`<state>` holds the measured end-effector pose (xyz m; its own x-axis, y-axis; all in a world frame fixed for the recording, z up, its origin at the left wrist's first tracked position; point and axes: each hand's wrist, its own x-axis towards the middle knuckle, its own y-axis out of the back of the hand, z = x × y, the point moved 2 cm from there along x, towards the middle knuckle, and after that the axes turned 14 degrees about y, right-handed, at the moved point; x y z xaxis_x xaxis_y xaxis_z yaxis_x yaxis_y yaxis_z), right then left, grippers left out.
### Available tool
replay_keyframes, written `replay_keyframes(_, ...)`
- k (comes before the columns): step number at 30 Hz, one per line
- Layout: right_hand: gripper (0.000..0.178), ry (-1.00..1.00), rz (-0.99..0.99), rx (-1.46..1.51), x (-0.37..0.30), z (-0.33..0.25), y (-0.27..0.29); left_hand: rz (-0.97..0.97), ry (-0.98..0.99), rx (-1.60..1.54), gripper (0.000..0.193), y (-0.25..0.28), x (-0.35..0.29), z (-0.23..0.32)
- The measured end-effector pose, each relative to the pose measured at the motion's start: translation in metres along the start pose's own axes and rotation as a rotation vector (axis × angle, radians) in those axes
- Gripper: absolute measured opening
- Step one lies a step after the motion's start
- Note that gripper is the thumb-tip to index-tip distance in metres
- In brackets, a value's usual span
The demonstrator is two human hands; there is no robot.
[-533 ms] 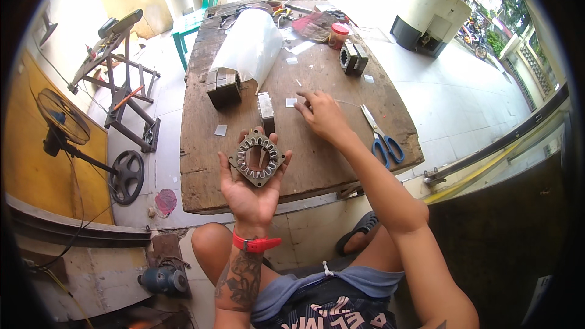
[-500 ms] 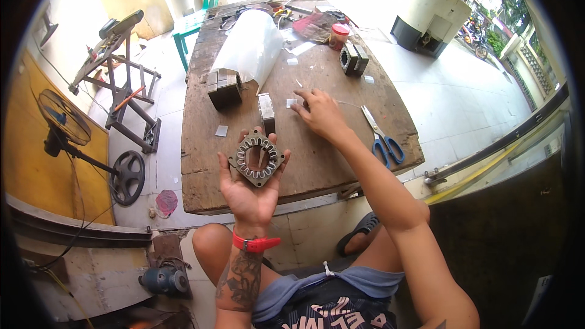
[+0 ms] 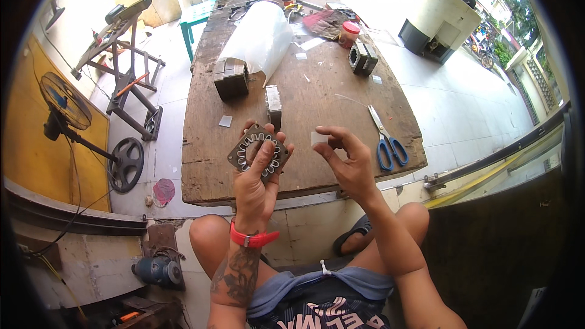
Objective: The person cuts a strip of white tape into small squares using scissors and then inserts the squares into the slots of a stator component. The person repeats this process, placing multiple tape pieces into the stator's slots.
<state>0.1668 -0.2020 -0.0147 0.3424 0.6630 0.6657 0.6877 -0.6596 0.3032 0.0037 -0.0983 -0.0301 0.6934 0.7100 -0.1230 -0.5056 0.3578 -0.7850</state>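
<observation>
My left hand (image 3: 256,192) is closed around a motor stator core (image 3: 241,147), a square-cornered metal ring with pale liners in its slots. Its thumb lies across the central hole. Pinched between thumb and fingertips of my right hand (image 3: 352,164) is a small white square of insulation sheet (image 3: 318,139), held just right of the core without touching it. Beyond the left hand another core (image 3: 273,108) stands on the table. Blue-handled scissors (image 3: 386,141) lie open to the right. A loose white square (image 3: 225,121) rests at the left.
The wooden table (image 3: 207,164) also bears two dark cores, one at left (image 3: 231,82) and one at right (image 3: 363,61). Farther back are a translucent plastic bag (image 3: 259,33), a red-lidded jar (image 3: 349,35) and assorted tools. A fan (image 3: 64,106) stands on the left.
My right hand has picked up the white square from the table and brought it back toward me. My left hand has tilted the core and closed its thumb over it.
</observation>
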Motion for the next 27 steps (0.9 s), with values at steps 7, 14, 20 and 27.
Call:
replay_keyframes(7, 0.032, 0.482, -0.177, -0.362, 0.005, -0.031, -0.011, -0.02, -0.04, -0.076, 0.061, -0.007, 0.0, -0.012)
replay_keyframes(14, 0.027, 0.43, -0.202, -0.387, -0.003, -0.023, -0.017, -0.061, -0.056, -0.07, 0.061, -0.013, -0.003, -0.026)
replay_keyframes(20, 0.042, 0.468, -0.341, -0.426, -0.007, -0.025, -0.021, -0.012, -0.081, -0.023, 0.063, -0.01, -0.001, -0.022)
replay_keyframes(27, 0.057, 0.387, -0.325, -0.278, -0.008, -0.021, -0.024, -0.032, -0.1, -0.05, 0.064, -0.009, -0.001, -0.019)
